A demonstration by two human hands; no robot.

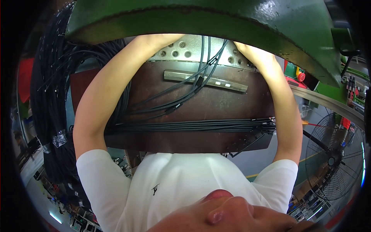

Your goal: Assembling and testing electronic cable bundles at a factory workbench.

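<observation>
Both my arms reach forward under a green machine body, which covers the fingers. Of my left hand, only the wrist end shows, beside the lit metal plate with round holes. At the plate's right end lies the visible part of my right hand. What either hand holds is hidden. Between them, several black cables run from under the machine toward me, with small black sleeves on them. They cross a grey metal bar lying on the dark brown board.
A bundle of straight black cables lies along the board's near edge. Thick hanks of black cable hang at the left. To the right are a red button, a curved metal rail and a black caged fan.
</observation>
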